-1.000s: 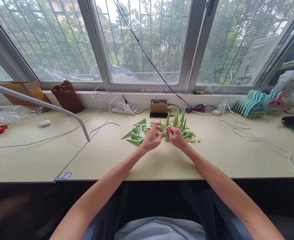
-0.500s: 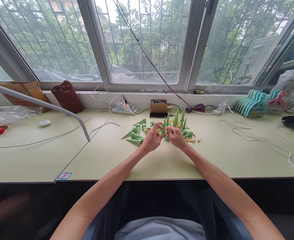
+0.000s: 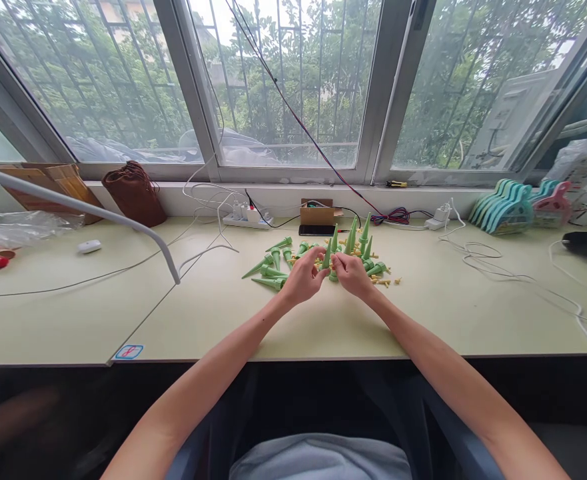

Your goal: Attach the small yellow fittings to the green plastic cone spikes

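Observation:
Slightly tilted with its point up, a green watering spike is held between the thumb and fingers of my left hand. My right hand is closed in a pinch right beside the spike's lower end; whatever its fingertips hold is too small and hidden to make out. Behind my hands, several green spikes stand upright, one tall spike among them. More lie to the left, including a lying spike by my left wrist. Small yellow plastic pieces are scattered around the spikes.
At the back are a small cardboard box, a dark phone and a power strip. A grey curved tube reaches in from the left. White cables and teal hangers occupy the right.
The spike in my left hand leans slightly more and has shifted a little to the left. My right hand stays almost still beside it.

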`<state>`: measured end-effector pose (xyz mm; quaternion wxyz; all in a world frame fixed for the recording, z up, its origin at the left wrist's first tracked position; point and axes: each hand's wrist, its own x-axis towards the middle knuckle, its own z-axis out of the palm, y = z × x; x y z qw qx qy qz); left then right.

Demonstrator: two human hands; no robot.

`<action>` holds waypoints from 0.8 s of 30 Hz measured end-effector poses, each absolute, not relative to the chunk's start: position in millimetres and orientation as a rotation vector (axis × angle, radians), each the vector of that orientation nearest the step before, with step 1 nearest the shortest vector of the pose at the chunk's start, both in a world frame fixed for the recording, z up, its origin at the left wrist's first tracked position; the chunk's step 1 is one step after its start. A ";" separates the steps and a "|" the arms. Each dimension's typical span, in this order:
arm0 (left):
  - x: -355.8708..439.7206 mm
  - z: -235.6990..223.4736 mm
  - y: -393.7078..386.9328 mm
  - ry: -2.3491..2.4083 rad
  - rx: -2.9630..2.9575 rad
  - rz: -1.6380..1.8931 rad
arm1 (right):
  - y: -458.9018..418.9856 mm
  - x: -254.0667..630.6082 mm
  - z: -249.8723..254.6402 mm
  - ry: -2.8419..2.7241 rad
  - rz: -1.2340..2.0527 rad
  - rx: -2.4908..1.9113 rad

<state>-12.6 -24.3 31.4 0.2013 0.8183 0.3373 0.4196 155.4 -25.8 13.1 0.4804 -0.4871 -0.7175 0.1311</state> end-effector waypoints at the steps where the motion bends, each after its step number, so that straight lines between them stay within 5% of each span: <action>1: -12.6 31.4 -24.6 0.943 2.289 1.172 | -25.7 155.4 13.0 -1.753 0.318 -1.188; 24: -14.9 28.8 -24.8 0.885 2.328 1.189 | -26.7 154.9 14.6 -1.751 0.325 -1.187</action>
